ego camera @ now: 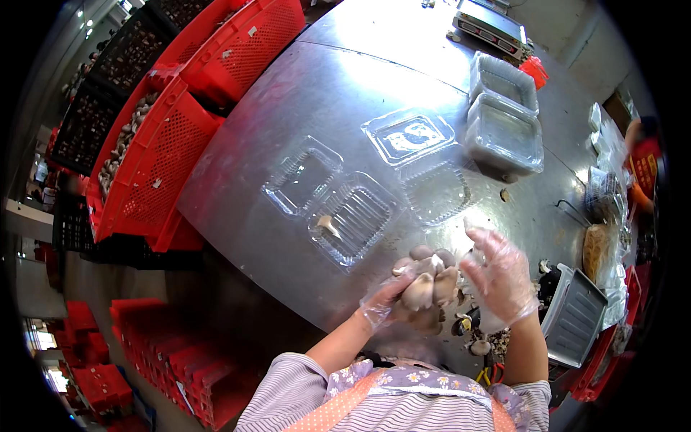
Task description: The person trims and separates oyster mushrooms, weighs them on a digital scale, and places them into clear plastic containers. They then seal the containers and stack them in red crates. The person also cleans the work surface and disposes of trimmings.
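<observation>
My left hand [386, 299], in a thin clear plastic glove, grips a cluster of oyster mushrooms [426, 289] with grey-brown caps near the table's front edge. To the right of the cluster, my right hand [496, 270], gloved the same way, is raised with fingers apart and holds nothing. An open clear plastic clamshell box [351, 221] lies beyond my left hand, with one pale mushroom piece [328, 224] in its ribbed half. Behind the cluster is a second open clamshell [407, 136]. Two stacks of clear plastic boxes [505, 135] stand further back at the right.
Red plastic crates [162, 156], one filled with mushrooms, line the left side of the metal table [243, 162]. A digital scale [491, 27] stands at the far end. Mushroom scraps and yellow-and-red-handled scissors [490, 372] lie near my right forearm, beside a grey tray [575, 318]. Another person is at the right.
</observation>
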`<state>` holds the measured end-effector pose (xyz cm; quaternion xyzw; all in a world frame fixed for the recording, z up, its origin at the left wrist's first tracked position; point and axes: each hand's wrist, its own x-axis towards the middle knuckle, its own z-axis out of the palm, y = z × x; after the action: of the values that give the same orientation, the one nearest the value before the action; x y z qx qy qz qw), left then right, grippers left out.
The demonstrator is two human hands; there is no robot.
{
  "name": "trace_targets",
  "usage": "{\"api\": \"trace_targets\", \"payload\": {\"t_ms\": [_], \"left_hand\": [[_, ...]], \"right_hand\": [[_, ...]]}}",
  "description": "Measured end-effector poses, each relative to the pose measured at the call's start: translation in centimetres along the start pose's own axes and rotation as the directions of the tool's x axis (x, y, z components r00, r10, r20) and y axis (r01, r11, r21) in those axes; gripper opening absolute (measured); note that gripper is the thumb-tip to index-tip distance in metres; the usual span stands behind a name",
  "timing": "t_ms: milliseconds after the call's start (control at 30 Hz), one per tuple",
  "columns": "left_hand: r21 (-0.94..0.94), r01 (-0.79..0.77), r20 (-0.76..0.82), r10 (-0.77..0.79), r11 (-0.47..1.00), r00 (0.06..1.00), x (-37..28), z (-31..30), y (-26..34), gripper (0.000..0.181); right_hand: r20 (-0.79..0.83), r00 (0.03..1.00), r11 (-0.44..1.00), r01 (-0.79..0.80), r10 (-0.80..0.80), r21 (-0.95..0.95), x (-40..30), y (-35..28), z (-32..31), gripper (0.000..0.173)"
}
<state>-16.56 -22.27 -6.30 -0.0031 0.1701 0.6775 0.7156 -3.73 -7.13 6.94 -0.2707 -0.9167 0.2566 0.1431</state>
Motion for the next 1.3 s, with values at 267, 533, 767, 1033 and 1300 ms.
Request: {"api": "trace_targets", "payload": {"t_ms": [267,533,767,1033,1300], "left_hand": [[0.124,-0.247,-0.349,0.275,0.961,0.896,-9.7,-3.8,3.1,0.078],[0.444,-0.541,-0.396,0.698,0.714,0.597,-12.6,1.0,5.9,0.06],[0.267,-0.541,-0.437,0.601,0.798,0.67,-11.9,-3.2,6.2,0.06],[0.001,-0.515,-0.367,0.479,0.857,0.797,-7.2,-5.0,7.1,0.057],[0.235,-0.318,-0.472,0.394,0.918,0.789,-4.5,-5.1,9.5,0.056]], "right_hand": [[0.12,0.976,0.96,0.147,-0.179,0.236,9.8,0.9,14.0,0.019],[0.483,0.869,0.994,-0.093,0.109,-0.056,10.3,-4.8,23.7,0.024],[0.284,0.944,0.952,-0.231,0.169,0.199,8.5,-3.0,19.3,0.035],[0.252,0.902,0.868,0.415,-0.351,-0.274,6.4,1.5,15.3,0.023],[0.175,0.867,0.843,0.496,-0.467,-0.207,0.4,3.2,17.2,0.011]]}}
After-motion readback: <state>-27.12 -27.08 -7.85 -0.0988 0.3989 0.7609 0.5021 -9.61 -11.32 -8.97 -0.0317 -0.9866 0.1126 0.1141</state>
